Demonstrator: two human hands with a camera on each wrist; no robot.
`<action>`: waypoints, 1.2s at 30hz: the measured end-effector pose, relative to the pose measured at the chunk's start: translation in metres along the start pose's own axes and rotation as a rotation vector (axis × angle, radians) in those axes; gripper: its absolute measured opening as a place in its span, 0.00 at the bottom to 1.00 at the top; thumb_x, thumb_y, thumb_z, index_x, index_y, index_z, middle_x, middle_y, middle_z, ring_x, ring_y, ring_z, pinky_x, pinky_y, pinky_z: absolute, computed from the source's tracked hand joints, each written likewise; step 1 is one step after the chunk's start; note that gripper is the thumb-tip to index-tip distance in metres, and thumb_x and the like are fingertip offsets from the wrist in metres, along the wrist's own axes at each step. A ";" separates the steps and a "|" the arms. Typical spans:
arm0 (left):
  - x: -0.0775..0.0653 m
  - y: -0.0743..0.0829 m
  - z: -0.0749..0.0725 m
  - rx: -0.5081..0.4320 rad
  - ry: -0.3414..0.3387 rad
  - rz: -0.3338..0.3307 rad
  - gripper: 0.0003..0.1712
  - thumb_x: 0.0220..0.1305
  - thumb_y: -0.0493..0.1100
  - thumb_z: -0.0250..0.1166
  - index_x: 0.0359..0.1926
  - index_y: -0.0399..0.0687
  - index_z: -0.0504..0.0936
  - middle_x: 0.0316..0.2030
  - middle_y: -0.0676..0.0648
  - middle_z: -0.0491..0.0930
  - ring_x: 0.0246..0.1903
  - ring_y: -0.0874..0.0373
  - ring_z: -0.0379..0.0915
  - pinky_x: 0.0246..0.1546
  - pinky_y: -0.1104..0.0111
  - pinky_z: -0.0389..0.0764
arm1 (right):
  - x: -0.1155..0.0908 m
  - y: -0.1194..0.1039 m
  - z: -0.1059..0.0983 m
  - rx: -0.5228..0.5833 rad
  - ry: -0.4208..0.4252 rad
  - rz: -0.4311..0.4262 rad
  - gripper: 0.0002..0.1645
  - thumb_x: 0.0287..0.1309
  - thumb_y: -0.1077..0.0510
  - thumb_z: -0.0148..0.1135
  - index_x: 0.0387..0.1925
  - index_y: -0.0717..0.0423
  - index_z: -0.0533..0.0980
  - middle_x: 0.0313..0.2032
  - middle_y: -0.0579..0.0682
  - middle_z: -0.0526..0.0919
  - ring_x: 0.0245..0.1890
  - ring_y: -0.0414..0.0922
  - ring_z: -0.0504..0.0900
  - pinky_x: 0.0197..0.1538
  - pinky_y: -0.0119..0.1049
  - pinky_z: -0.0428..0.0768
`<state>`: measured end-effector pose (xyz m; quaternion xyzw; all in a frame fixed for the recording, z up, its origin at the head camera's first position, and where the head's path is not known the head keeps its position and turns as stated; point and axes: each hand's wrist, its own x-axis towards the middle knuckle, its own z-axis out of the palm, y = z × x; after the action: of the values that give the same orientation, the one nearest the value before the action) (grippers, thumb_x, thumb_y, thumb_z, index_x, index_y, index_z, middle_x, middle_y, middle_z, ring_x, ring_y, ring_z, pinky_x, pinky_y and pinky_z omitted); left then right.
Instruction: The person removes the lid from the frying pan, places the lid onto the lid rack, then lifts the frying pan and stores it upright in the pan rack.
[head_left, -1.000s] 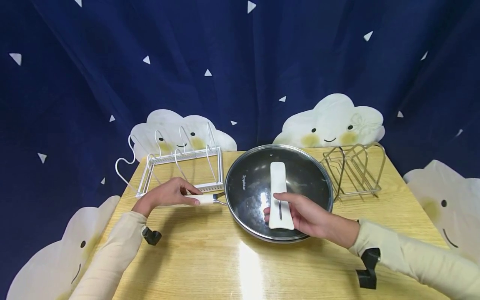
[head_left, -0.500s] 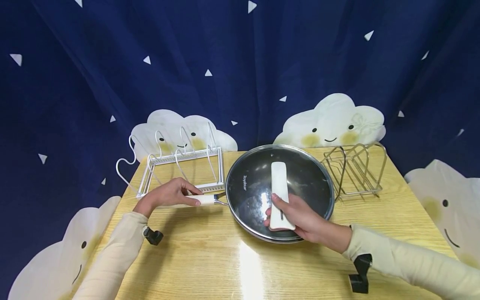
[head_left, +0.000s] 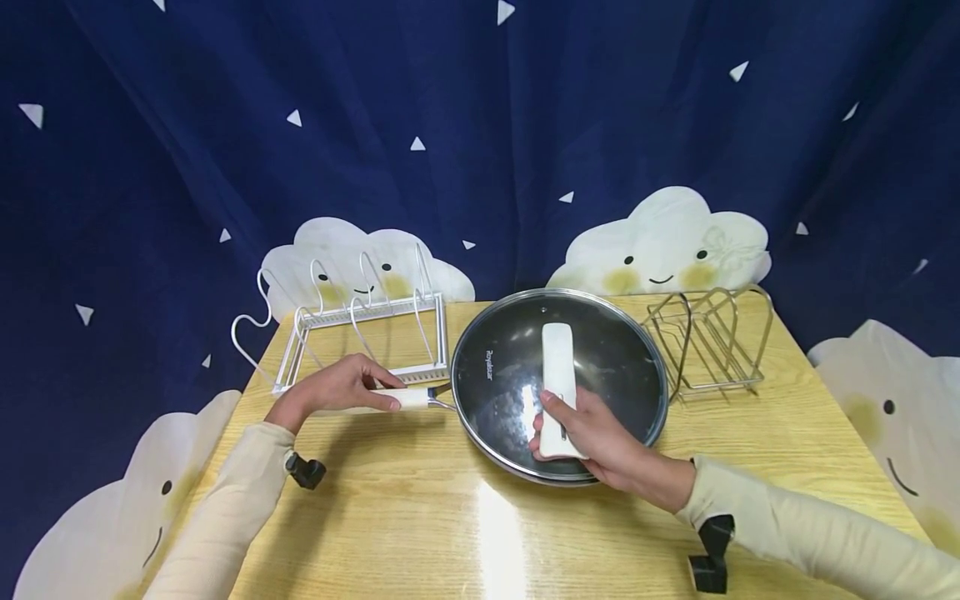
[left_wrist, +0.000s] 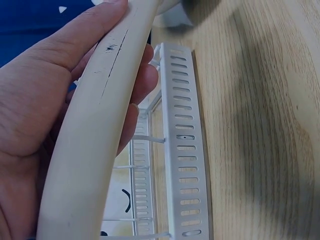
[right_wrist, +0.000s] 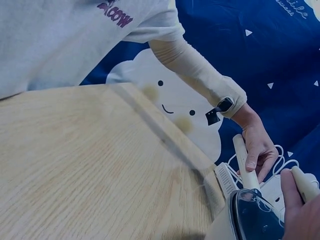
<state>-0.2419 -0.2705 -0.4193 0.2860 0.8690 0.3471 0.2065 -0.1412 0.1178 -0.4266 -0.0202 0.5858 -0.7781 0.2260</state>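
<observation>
A frying pan (head_left: 517, 476) rests on the table with a dark see-through glass lid (head_left: 498, 417) on it. My left hand (head_left: 339, 387) grips the pan's long white handle (head_left: 412, 400), thumb along it and fingers curled beneath, as the left wrist view shows on the handle (left_wrist: 95, 135). With my right hand (head_left: 611, 442) I hold the lid's upright white handle (head_left: 557, 354), the thumb across its front and fingers behind. In the right wrist view only part of the right hand (right_wrist: 302, 220) and lid handle (right_wrist: 305, 185) appears. The lid looks seated on the pan.
Left of the pan, a white wire rack (head_left: 418, 373) stands close behind the left hand. A metal wire rack (head_left: 716, 386) stands at the right, close to the lid's edge. Behind the wooden table (head_left: 420, 517) hangs a dark blue curtain (head_left: 480, 150) with cloud shapes.
My right hand has shifted slightly left, its wrist swinging lower and its thumb wrapping further over the lid handle. Pan, lid and left hand have stayed put.
</observation>
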 end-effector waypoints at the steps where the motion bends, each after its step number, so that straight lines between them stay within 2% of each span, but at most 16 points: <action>1: 0.000 0.001 0.000 0.005 0.001 -0.004 0.18 0.59 0.49 0.77 0.49 0.48 0.90 0.34 0.52 0.87 0.27 0.64 0.74 0.25 0.73 0.73 | 0.000 0.000 0.000 0.003 0.004 0.000 0.21 0.81 0.53 0.46 0.59 0.67 0.56 0.31 0.53 0.78 0.27 0.47 0.87 0.35 0.42 0.87; 6: -0.001 0.003 -0.001 0.017 0.005 -0.012 0.17 0.60 0.50 0.77 0.48 0.51 0.91 0.34 0.54 0.87 0.27 0.64 0.74 0.26 0.73 0.74 | -0.001 0.000 0.002 0.008 0.025 0.004 0.20 0.80 0.54 0.47 0.58 0.66 0.58 0.31 0.53 0.78 0.27 0.47 0.86 0.34 0.42 0.87; 15: -0.002 0.001 0.000 0.012 -0.001 0.038 0.17 0.61 0.48 0.76 0.48 0.47 0.90 0.32 0.52 0.87 0.24 0.66 0.71 0.23 0.74 0.71 | 0.000 0.000 0.002 0.005 0.054 0.007 0.19 0.81 0.56 0.46 0.59 0.67 0.58 0.31 0.53 0.77 0.26 0.47 0.85 0.33 0.41 0.87; 22: -0.002 0.003 -0.001 0.017 -0.011 0.013 0.17 0.60 0.49 0.76 0.49 0.51 0.90 0.33 0.54 0.87 0.24 0.66 0.72 0.23 0.74 0.70 | -0.001 -0.001 0.003 -0.018 0.072 -0.025 0.20 0.80 0.56 0.46 0.58 0.70 0.58 0.31 0.53 0.77 0.26 0.47 0.85 0.33 0.41 0.87; 29: -0.001 0.003 -0.002 0.010 -0.022 0.007 0.17 0.60 0.50 0.76 0.49 0.51 0.90 0.34 0.54 0.87 0.24 0.66 0.72 0.24 0.74 0.71 | -0.001 -0.007 0.002 -0.045 0.108 -0.061 0.17 0.80 0.56 0.48 0.54 0.69 0.61 0.31 0.54 0.78 0.25 0.47 0.85 0.33 0.42 0.87; 33: -0.001 0.004 -0.003 0.018 -0.019 -0.001 0.17 0.60 0.50 0.76 0.49 0.51 0.90 0.36 0.53 0.88 0.26 0.64 0.74 0.25 0.73 0.73 | -0.003 -0.018 0.001 -0.051 0.101 -0.073 0.19 0.79 0.55 0.49 0.56 0.67 0.61 0.30 0.54 0.79 0.24 0.48 0.85 0.33 0.43 0.87; 36: -0.001 0.007 -0.002 0.048 -0.001 -0.003 0.20 0.61 0.52 0.75 0.51 0.48 0.89 0.41 0.51 0.88 0.33 0.62 0.80 0.33 0.71 0.80 | -0.007 -0.026 -0.001 -0.065 0.094 -0.077 0.19 0.79 0.54 0.50 0.56 0.67 0.61 0.30 0.54 0.79 0.24 0.48 0.85 0.32 0.43 0.87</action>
<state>-0.2399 -0.2682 -0.4129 0.2896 0.8774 0.3256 0.2007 -0.1440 0.1269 -0.4012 -0.0137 0.6196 -0.7667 0.1674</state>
